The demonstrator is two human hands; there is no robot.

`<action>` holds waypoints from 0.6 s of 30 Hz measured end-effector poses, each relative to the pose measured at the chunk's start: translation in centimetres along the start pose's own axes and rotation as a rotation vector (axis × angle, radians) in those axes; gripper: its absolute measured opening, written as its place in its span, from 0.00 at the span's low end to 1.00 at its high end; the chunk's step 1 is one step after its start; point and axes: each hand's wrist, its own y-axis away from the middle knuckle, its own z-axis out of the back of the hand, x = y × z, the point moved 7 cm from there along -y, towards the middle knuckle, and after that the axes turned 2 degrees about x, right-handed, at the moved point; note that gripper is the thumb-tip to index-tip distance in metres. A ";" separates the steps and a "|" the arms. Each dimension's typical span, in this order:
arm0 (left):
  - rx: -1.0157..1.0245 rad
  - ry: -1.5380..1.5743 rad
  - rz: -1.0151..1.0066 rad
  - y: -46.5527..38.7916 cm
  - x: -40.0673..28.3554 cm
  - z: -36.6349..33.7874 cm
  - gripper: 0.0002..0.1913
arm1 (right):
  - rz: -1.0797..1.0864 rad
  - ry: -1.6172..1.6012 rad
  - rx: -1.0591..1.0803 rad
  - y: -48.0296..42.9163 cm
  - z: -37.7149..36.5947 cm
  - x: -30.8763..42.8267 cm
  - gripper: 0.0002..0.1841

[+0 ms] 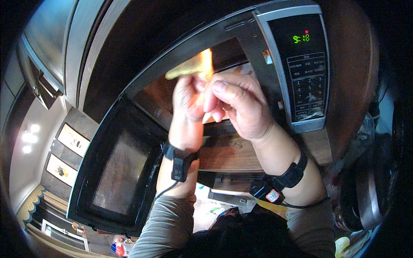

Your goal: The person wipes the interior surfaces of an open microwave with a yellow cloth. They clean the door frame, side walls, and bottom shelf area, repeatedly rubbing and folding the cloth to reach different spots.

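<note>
My left hand (188, 96) reaches up to the mouth of a microwave oven (274, 77) and grips a yellowish cloth or pad (188, 67). Bright light falls on one end of that piece, and its exact kind is unclear. Close against it, my right hand (242, 100) has its thumb and fingers curled together. Whether those fingers also pinch the yellowish piece is hidden. The oven's door (121, 174) stands swung out to the left of my left forearm. Behind my hands, the lit cavity is partly covered.
A control panel (309, 71) with a lit display is on the oven's right. Below the opening runs a wooden shelf edge (232, 153). Black strapped devices (180, 164) with cables sit on both forearms. A metal-fronted appliance (48, 29) stands upper left. Dark cookware (364, 200) lies at right.
</note>
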 end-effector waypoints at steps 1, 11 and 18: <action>0.069 -0.029 0.041 -0.4 1.2 -1.1 0.12 | -0.004 0.008 -0.023 0.0 0.2 0.0 0.17; -0.145 0.175 -0.158 0.9 -3.0 0.6 0.15 | -0.118 0.121 -0.182 0.1 1.9 -0.7 0.20; 0.166 0.065 0.098 -0.2 0.2 -1.9 0.16 | -0.226 0.128 -0.215 0.2 1.9 -1.7 0.18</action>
